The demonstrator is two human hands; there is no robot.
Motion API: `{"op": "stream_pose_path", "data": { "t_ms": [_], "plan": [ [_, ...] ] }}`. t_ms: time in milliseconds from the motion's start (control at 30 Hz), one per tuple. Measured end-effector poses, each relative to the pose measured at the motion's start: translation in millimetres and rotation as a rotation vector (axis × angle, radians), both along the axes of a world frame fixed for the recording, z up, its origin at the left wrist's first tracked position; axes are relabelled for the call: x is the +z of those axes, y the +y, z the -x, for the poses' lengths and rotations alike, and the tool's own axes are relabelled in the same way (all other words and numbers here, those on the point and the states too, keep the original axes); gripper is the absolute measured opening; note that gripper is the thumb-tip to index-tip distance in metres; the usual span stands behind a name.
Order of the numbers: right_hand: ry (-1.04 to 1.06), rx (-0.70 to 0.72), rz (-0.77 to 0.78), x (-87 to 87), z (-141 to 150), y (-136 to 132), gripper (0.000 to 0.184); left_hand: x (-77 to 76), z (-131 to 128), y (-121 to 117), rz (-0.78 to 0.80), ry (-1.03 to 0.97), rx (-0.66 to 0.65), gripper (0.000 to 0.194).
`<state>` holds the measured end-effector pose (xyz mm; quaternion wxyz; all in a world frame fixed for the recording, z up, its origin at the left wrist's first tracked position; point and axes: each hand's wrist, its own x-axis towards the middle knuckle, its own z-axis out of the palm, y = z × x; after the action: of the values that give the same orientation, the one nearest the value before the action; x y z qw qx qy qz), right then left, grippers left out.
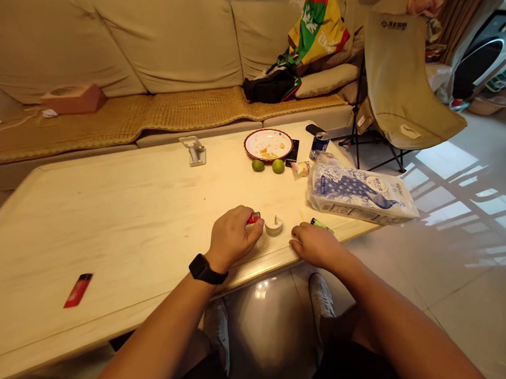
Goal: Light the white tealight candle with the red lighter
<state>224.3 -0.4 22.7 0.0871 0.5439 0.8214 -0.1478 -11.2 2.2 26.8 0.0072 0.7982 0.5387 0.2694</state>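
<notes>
My left hand point(233, 237) is shut around a red lighter point(254, 217), whose end sticks out past the fingers. Just to its right, a small white tealight candle point(274, 225) with a short wick stands on the cream table point(143, 218). My right hand point(315, 245) rests flat on the table near the front edge, holding nothing. A green lighter point(322, 225) lies just beyond its fingers, and a thin yellow stick point(301, 215) lies close by. A second red lighter point(78, 290) lies far off to the left.
A plate with food scraps point(268, 145), two green limes point(278, 166), a drinks can point(321, 142) and a large wrapped tissue pack point(362, 193) stand at the table's far side. A sofa point(167, 46) runs behind, with a folding chair point(404, 79) at right.
</notes>
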Motion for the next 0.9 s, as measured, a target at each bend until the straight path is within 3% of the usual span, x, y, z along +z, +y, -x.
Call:
{"op": "stream_pose_path", "data": {
  "t_ms": [333,900],
  "plan": [
    [0.010,-0.009,-0.002,0.7,1,0,0.030,-1.6,-20,2,-0.006,0.105,-0.032,0.025],
    [0.026,0.003,-0.022,-2.5,-1,0,0.030,-1.3,-24,5,-0.038,0.123,-0.050,0.024]
  ]
}}
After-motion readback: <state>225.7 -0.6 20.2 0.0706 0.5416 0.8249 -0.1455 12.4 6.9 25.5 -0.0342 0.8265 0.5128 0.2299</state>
